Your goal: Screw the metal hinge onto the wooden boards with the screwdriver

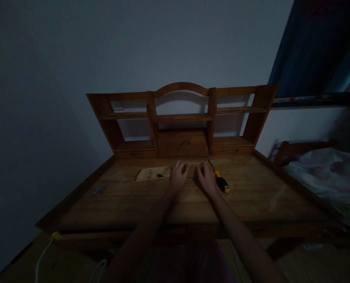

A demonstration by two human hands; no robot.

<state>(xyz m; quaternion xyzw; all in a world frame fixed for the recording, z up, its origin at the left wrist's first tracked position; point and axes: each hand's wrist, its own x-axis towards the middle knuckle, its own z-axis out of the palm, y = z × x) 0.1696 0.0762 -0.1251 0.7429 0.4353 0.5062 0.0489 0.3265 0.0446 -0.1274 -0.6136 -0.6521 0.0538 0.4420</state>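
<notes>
Over the middle of the desk, my left hand (pixel 179 176) and my right hand (pixel 206 177) pinch a small flat brown piece (pixel 192 171) from its two sides. A thin pale edge runs along its top. The dim light hides what it is made of. Just right of my right hand lies a screwdriver (pixel 222 183) with a yellow and black handle, its shaft pointing away from me. To the left of my left hand, a pale wooden board (pixel 153 173) with dark marks lies flat, its right end close to my wrist.
Small grey metal pieces (pixel 98 190) lie on the left of the wooden desk (pixel 128 208). A wooden shelf unit (pixel 181 118) stands along its back edge. Raised rims border both sides. Beyond the right rim is a white plastic bag (pixel 325 173); a white cable (pixel 42 255) hangs at front left.
</notes>
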